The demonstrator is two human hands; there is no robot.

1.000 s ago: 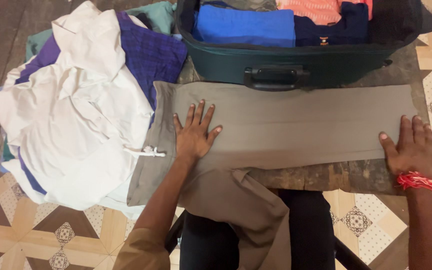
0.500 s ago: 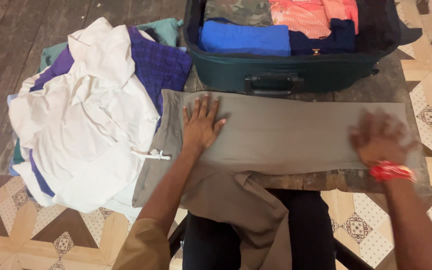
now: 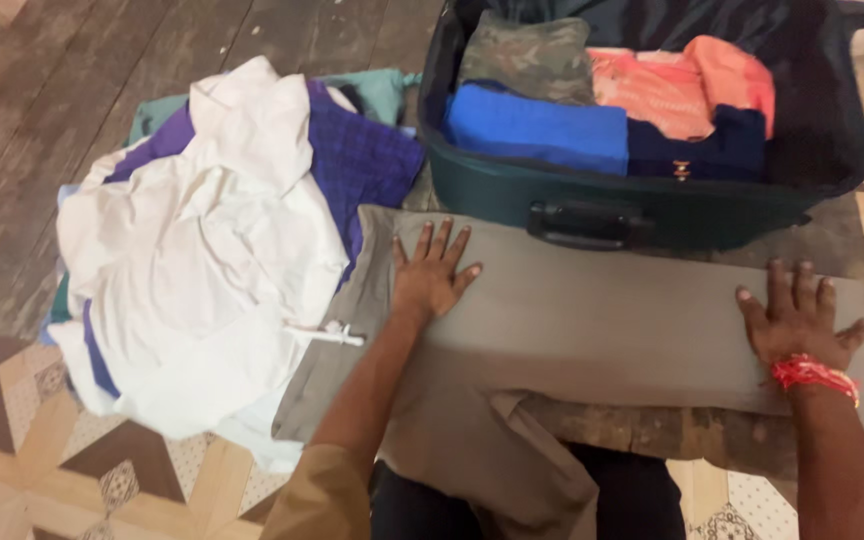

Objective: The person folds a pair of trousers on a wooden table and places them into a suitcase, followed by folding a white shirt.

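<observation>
the grey-brown trousers lie flat on the dark wooden worktop, just in front of the open dark green suitcase. their long axis runs from left to right, almost parallel to the front wall of the suitcase, with a small tilt so the right end sits a little lower in the picture. the waist end points to the left and lies against the pile of clothes, and part of the cloth hangs down over the near edge of the worktop onto the person's lap. the left hand rests flat on the trousers near the waist end, palm down, fingers spread apart and pointing toward the suitcase. the right hand rests flat on the other end of the trousers, also palm down with its fingers apart; a red thread band is around this wrist. neither hand is closed on anything. a white cord from the white garment lies just beside the left forearm. inside the suitcase lie folded clothes: a blue piece, a camouflage piece, an orange piece and a dark navy piece. the black handle of the suitcase faces the trousers
</observation>
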